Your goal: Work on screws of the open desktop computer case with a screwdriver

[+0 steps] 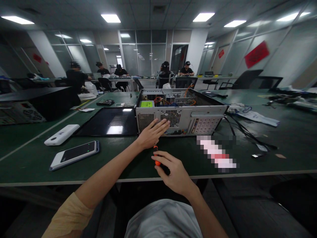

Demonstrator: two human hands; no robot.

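Note:
An opened desktop computer case lies on its side with its rear panel facing me. Coloured wires and a bright green label show inside it. My left hand has its fingers stretched out against or just before the vent grilles of that panel; its thumb is mostly hidden. Closer to me, my right hand pinches the orange and black handle of a screwdriver between thumb and fingers. The screwdriver points toward the case, and its tip is hidden near my left hand.
A black side panel lies left of the case, near a white power bank and a second device with a dark screen. At right are white gloves and black straps. Another computer case stands far left. People sit behind.

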